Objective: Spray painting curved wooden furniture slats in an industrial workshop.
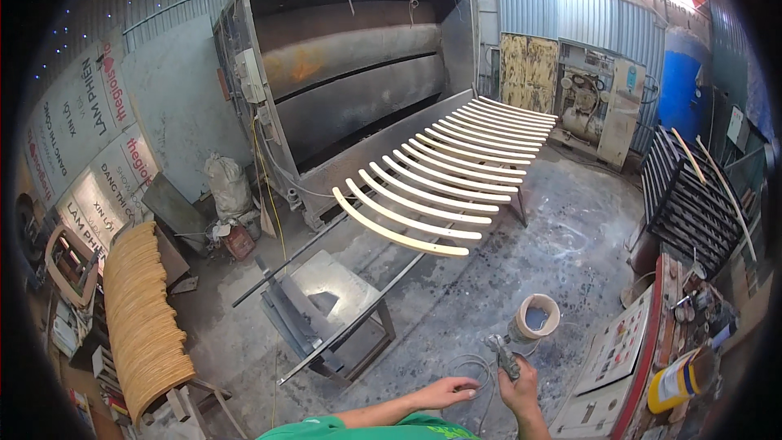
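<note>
Spray gun with grey metal body and round open-topped cup (521, 334) sits low in the view, right of centre, held above the stained concrete floor (562, 236). Right hand (520, 391) has its grip clamped on the gun's handle, cup tilted up and away from the person. Left hand (446, 392) lies just beside it, fingers partly curled on a thin pale hose (481, 367) that loops below the gun; whether that grip is fully closed cannot be told. Ahead, a row of pale curved wooden slats (444, 179) rests across a long metal rack (383, 277). Behind the slats stands a large rusted grey spray booth (350, 73). A stack of tan curved wooden slats (142, 318) lies at far left.
</note>
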